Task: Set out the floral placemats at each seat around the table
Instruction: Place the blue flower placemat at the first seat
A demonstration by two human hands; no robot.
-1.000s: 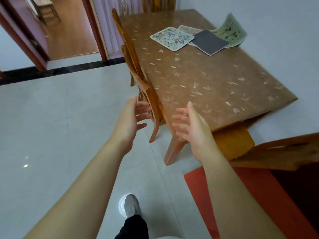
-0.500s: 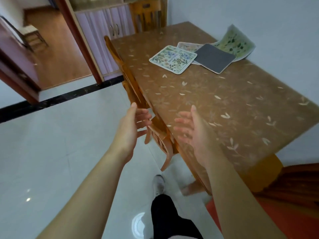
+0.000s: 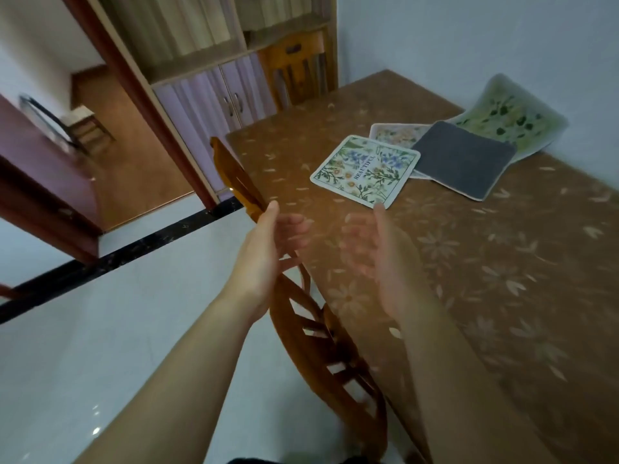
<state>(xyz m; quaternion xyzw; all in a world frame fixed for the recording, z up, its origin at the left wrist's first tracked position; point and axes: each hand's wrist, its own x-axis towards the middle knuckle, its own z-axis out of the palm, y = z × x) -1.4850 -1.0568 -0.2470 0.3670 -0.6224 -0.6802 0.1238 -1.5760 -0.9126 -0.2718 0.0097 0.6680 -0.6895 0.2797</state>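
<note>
Several placemats lie bunched near the far side of the brown flower-patterned table (image 3: 502, 262). The nearest floral placemat (image 3: 365, 170) lies face up. Behind it a paler floral mat (image 3: 397, 132) is partly covered by a mat turned grey side up (image 3: 464, 159). A green leafy mat (image 3: 512, 120) leans curled against the wall. My left hand (image 3: 268, 242) and my right hand (image 3: 378, 252) hover with palms facing each other and fingers relaxed, holding nothing. The right fingertips are just short of the nearest mat's corner.
A wooden chair (image 3: 315, 313) is pushed in at the table's left side, right under my left hand. Another wooden chair (image 3: 296, 70) stands at the far end, before a cupboard (image 3: 214, 95). White tiled floor (image 3: 100, 329) lies to the left, with a doorway beyond it.
I have walked closer along the table's left side, so the placemats are now near my hands. Both hands stay empty and spread, now over the table edge.
</note>
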